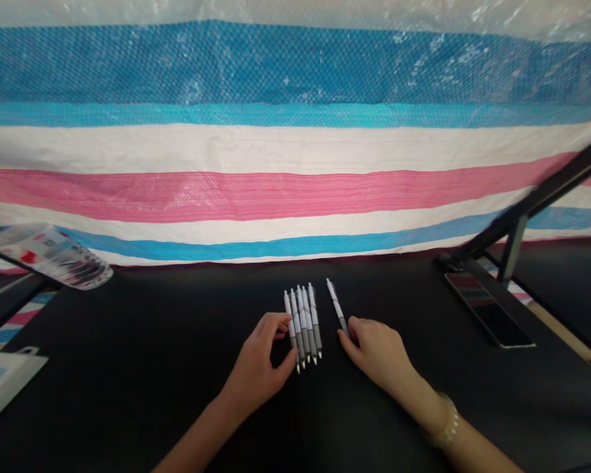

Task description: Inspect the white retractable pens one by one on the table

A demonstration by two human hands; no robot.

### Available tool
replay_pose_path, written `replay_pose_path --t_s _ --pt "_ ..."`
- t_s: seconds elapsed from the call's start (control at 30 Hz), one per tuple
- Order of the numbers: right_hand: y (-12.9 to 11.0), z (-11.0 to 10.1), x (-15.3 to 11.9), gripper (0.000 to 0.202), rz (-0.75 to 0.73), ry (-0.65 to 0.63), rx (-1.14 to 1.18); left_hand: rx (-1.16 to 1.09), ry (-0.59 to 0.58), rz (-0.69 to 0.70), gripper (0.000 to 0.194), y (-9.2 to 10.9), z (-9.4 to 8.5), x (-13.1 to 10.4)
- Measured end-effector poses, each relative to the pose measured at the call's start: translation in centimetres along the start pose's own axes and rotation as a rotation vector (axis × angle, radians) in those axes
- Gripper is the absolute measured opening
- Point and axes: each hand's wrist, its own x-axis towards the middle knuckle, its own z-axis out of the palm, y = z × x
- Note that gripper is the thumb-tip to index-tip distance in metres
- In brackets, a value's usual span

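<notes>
Several white-and-grey pens [303,322] lie side by side in a close row on the black table, their clicker ends pointing away from me and their tips toward me. My left hand [266,355] is at the row's left side, thumb and index finger apart, with the fingertips against the outermost pen. One more pen [334,299] of the same kind lies a little to the right of the row, slightly slanted. Its grey lower end is between the thumb and fingers of my right hand [374,348], which hide the tip. A beaded bracelet circles my right wrist.
A smartphone [487,309] lies at the right beside a black metal frame bar [546,190]. Far left, a clear plastic bottle [54,256] lies tilted, and a white power strip [4,381] is nearer to me. Behind the black table [152,368] hangs a striped plastic sheet [276,197].
</notes>
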Motion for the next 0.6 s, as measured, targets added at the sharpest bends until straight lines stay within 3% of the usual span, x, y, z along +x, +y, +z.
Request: replay_pose_path --t_s 0.3,0.47,0.6 --pt "1.5 -1.6 0.9 0.037 0.107 0.14 0.213 0.087 -0.039 0.062 0.043 -0.1 0.4 -0.5" --pt "0.9 -3.1 -0.3 0.041 0.09 0.284 0.695 0.005 0.001 -0.024 0.044 -0.1 0.1 -0.1" --pt "-0.1 -3.5 -1.7 0.047 0.107 0.218 0.972 -0.117 -0.009 -0.06 0.046 0.5 -0.6 0.0"
